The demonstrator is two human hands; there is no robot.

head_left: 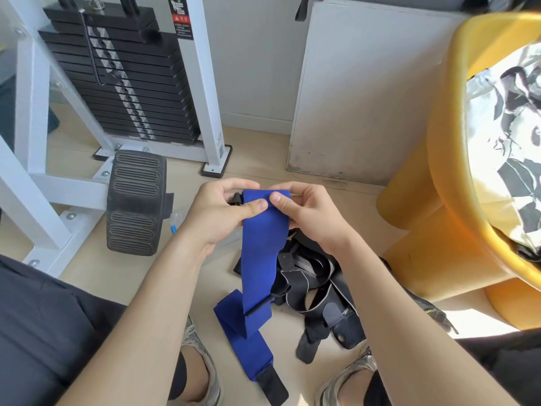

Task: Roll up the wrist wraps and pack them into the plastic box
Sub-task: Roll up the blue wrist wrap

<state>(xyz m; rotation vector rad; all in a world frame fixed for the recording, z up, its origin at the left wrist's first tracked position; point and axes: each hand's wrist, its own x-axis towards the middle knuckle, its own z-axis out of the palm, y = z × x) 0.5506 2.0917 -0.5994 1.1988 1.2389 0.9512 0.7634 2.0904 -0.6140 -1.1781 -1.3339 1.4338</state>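
Gym corner. Black weight stack (117, 83) sitting inside white machine frame (205, 92), warning label (181, 23) sticking to upright, ribbed rubber footplate (134, 200) lying at base. Pale wood floor (257, 162) running underneath; blue wrist wrap (260, 253) trailing onto it, dark wraps (316, 279) lying heaped beside. Yellow plastic stool (439, 177) standing alongside.

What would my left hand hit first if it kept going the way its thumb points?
Probably the right hand: the left hand has its thumb lying on the blue wrap, aimed at the right thumb, which is almost touching it.
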